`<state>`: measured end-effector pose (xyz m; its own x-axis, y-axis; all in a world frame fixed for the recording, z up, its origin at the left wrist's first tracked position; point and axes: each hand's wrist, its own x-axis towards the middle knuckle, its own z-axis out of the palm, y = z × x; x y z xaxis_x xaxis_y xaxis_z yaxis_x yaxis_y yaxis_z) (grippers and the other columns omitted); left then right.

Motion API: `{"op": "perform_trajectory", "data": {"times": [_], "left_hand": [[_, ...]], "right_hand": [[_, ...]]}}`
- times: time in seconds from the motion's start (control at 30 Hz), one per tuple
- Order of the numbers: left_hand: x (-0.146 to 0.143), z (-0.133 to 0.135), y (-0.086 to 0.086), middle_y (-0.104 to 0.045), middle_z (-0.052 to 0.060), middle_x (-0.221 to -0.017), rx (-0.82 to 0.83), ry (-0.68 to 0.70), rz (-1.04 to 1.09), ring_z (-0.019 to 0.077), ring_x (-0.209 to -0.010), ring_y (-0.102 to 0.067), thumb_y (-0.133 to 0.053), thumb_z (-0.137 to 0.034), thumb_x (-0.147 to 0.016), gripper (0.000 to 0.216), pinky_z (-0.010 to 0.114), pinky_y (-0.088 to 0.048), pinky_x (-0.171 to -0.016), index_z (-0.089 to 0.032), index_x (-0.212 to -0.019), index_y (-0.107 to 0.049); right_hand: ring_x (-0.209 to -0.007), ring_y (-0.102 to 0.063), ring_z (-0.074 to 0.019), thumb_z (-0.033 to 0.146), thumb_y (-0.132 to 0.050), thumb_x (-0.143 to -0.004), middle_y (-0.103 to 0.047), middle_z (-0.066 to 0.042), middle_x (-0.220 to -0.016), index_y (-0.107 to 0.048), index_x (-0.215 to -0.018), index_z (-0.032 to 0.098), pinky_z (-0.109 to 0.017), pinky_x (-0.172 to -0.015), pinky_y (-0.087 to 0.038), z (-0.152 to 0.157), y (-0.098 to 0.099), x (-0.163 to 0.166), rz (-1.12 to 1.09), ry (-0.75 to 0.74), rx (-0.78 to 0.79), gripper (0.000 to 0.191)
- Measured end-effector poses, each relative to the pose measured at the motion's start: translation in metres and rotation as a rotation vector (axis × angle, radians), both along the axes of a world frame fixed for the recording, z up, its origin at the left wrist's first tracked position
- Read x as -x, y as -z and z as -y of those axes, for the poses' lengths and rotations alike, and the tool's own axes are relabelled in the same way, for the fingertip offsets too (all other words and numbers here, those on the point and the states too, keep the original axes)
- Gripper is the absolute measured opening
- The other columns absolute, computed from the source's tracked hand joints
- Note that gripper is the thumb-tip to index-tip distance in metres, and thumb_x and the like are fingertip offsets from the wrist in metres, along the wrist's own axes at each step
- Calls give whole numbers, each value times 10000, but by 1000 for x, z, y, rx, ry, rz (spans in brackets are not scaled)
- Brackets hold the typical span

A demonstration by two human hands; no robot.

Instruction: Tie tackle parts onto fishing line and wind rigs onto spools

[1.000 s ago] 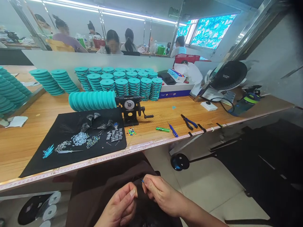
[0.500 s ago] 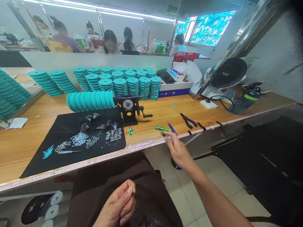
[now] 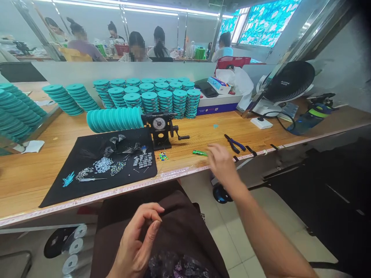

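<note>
So the right hand (image 3: 223, 164) is out over the front edge of the bench, fingers loosely curled and half open, and I can't see anything in its grip. Closest to it is a bright green tube (image 3: 200, 153), probably a lighter, lying on the wood just left of the fingertips and not quite touching them. Off to the right of the hand sit some blue-handled pliers (image 3: 234, 143), near but apart from it. The left hand (image 3: 137, 241) is way back over the lap, above a dark brown apron (image 3: 174, 227), with the fingers curled in and the thumb close to them. It might be pinching something really thin, but honestly I can't tell from this angle. Further left on the bench there's a small pile of colored beads (image 3: 162, 156), right beside a black mat (image 3: 98, 166) covered in rows of tiny parts and feathery bits. Behind the mat is a hand-crank winder with a round dial (image 3: 159, 125), with a long row of teal spools (image 3: 114, 119) pushed onto its shaft. Behind that are loads of stacked teal spools (image 3: 150, 96), and a measuring tape (image 3: 87, 197) runs along the bench edge. Past the partition, a few other people (image 3: 136, 48) are sitting at their own benches.
</note>
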<state>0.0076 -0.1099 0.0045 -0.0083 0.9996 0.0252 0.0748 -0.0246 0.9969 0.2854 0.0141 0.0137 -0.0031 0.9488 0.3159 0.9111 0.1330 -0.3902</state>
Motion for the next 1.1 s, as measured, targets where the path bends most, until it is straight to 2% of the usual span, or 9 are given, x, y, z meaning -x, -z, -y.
{"op": "perform_trajectory", "data": {"times": [0.07,0.13,0.2,0.37,0.47,0.57,0.67,0.8,1.1], "left_hand": [[1,-5,-4,-613,83,-942,-93,-28,-90,253,-892,-539,-720,-266,-766,50,286,-404,-779,-243,-725,-703],[4,-9,-7,-589,77,-913,-131,-68,-126,261,-871,-521,-753,-206,-711,55,291,-392,-754,-253,-728,-731],[6,-11,-9,-572,70,-889,-145,-109,-132,261,-853,-511,-761,-190,-694,80,297,-385,-750,-260,-722,-733],[11,-8,-14,-574,60,-851,-144,-99,-148,237,-802,-530,-695,-187,-767,79,297,-402,-737,-249,-719,-689],[36,-22,-14,-590,62,-913,-182,-112,-288,222,-851,-568,-589,-214,-860,106,292,-428,-777,-233,-764,-630],[96,-51,-9,-615,58,-965,-192,-286,-636,213,-890,-595,-490,-295,-915,128,289,-459,-785,-229,-851,-579],[171,-83,-1,-625,61,-904,-113,-463,-777,221,-802,-599,-495,-321,-896,153,323,-463,-748,-199,-941,-575],[236,-110,11,-630,42,-847,19,-489,-940,196,-756,-603,-524,-266,-897,117,345,-474,-748,-179,-852,-588],[250,-124,22,-670,51,-994,170,-384,-1095,198,-891,-651,-562,-333,-935,228,411,-531,-811,-145,-1048,-623]], "right_hand": [[-1130,-551,-219,265,-407,-997,-645,-91,-1169,-621,-1142,195,-360,-994,-403,32,-4,42,-285,-271,60,267],[-1050,-599,-188,272,-416,-999,-677,-53,-1095,-640,-1126,217,-328,-949,-435,60,-4,81,-673,-546,312,263],[-961,-615,-174,320,-493,-967,-685,-38,-1014,-657,-1084,199,-293,-874,-460,79,1,110,-955,-647,493,234],[-721,-484,-135,406,-682,-831,-555,12,-735,-647,-777,159,-242,-690,-392,94,25,133,-1286,-471,698,255],[-648,-370,-123,429,-707,-790,-465,21,-685,-620,-741,164,-235,-609,-326,93,35,132,-1434,-332,791,284],[-588,-253,-117,464,-726,-754,-359,41,-621,-609,-724,174,-240,-557,-261,93,39,130,-1489,-256,832,314],[-556,-175,-112,529,-752,-697,-286,60,-582,-603,-701,185,-248,-522,-198,94,44,131,-1479,-220,851,376],[-546,-147,-108,576,-763,-655,-267,65,-569,-606,-690,191,-251,-517,-185,93,50,138,-1433,-195,878,417],[-582,-212,-114,534,-780,-638,-375,33,-628,-619,-668,184,-244,-546,-222,92,52,147,-1384,-203,892,386]]}}
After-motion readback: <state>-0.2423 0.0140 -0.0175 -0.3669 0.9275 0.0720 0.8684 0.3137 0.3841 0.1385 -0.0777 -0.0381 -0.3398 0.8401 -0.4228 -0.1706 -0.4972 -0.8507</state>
